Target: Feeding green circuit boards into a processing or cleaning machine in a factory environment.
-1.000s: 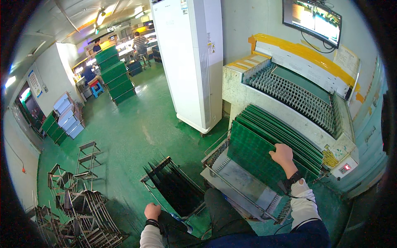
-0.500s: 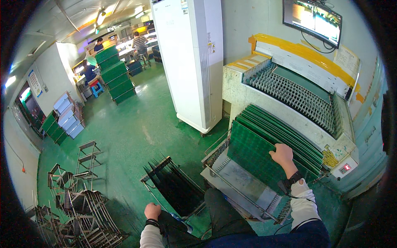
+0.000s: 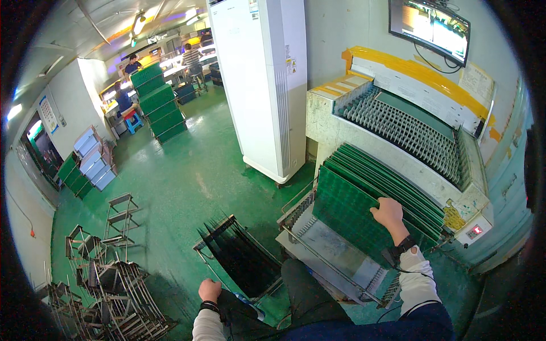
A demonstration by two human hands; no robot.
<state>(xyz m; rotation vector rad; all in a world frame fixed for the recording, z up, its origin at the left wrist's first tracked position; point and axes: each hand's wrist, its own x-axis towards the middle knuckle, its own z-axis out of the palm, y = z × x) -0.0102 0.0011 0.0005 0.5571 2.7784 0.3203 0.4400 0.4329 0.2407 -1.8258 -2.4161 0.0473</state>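
Observation:
My right hand (image 3: 389, 216) is closed on the upper edge of a green circuit board panel (image 3: 347, 207), its thumb on the near face. That panel stands tilted at the front of a row of similar green panels (image 3: 387, 184) in a metal rack (image 3: 335, 256) with slotted, comb-like sides. The fingers behind the panel are partly hidden. My left hand (image 3: 210, 290) is curled into a fist over my left knee, with nothing visible in it. Just beyond it, a second wire rack (image 3: 242, 258) on the floor holds dark, thin sheets.
Behind the panels stands a machine (image 3: 398, 133) with rows of rollers. A tall white cabinet (image 3: 261, 85) rises ahead. Several empty metal racks (image 3: 114, 290) are heaped at the left. Stacked green panels (image 3: 159, 108) and seated people are farther back. A screen (image 3: 429, 28) hangs upper right.
My hands and the panel keep their places. At the far back, the people at the benches have shifted their posture slightly.

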